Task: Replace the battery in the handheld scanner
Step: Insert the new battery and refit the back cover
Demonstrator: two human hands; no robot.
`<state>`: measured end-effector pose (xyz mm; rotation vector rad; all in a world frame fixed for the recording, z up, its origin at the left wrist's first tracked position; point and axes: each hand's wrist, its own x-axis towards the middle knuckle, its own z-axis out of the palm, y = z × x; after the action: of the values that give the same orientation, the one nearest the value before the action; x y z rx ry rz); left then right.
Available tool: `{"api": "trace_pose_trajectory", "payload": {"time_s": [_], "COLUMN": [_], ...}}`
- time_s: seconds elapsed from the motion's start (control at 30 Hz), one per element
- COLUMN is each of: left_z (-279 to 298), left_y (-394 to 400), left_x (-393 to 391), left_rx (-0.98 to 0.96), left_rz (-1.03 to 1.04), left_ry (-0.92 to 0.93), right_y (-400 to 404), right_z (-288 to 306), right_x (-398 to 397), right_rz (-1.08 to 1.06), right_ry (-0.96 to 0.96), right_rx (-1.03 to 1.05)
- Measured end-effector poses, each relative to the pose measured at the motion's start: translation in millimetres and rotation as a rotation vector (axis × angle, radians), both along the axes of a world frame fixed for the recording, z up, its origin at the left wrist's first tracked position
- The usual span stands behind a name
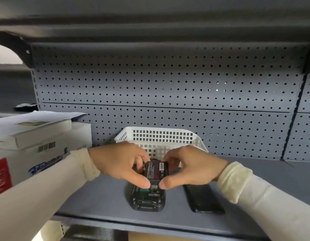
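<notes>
A grey shelf (102, 193) carries everything here, backed by a perforated metal panel (168, 84) and roofed by another shelf above. One white mesh basket (161, 136) stands against the panel, directly behind the hands and partly covered by them. At the left sit two stacked white boxes (29, 141), cut off by the frame edge; the lower one bears a barcode and blurred blue lettering that cannot be read.

One scanner (147, 199) lies back-up on the shelf near its front edge, its compartment open with a green part showing inside. One black cover (203, 199) lies flat just to the right of it, apart from it.

One battery (156, 170), black with a red-striped label, is tilted over the upper end of the scanner. The left hand (119, 162) pinches its left side between thumb and curled fingers; the right hand (190, 167) pinches its right side the same way. The fingers hide the battery's far edge and the scanner's top, so whether the battery touches the compartment cannot be told.
</notes>
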<state>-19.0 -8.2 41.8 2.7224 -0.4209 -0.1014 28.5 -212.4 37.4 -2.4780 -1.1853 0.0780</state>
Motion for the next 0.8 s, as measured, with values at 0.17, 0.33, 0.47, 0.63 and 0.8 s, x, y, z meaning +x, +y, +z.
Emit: {"api": "trace_pose_trajectory", "payload": {"time_s": [0.17, 0.33, 0.47, 0.63, 0.8], "left_z": [-12.5, -24.5, -28.6, -32.6, -34.2], "left_y": [16.4, 22.5, 21.0, 21.3, 22.6], "left_x": [-6.2, -4.5, -1.8, 1.5, 2.1], "left_rx": [-0.034, -0.041, -0.054, -0.069, -0.062], "left_rz": [0.028, 0.015, -0.013, -0.056, -0.078], "left_ry": [0.052, 0.031, 0.018, 0.009, -0.001], "right_y": [17.1, 20.8, 15.2, 10.1, 9.2], "right_z": [-7.8, -10.0, -12.2, -20.0, -25.1], "right_x": [-5.4, -9.3, -8.4, -1.3, 2.8], "right_rz": [0.013, 0.026, 0.014, 0.003, 0.025], "right_ry": [0.046, 0.071, 0.111, 0.159, 0.205], "right_rx": [-0.059, -0.068, -0.045, -0.012, 0.030]}}
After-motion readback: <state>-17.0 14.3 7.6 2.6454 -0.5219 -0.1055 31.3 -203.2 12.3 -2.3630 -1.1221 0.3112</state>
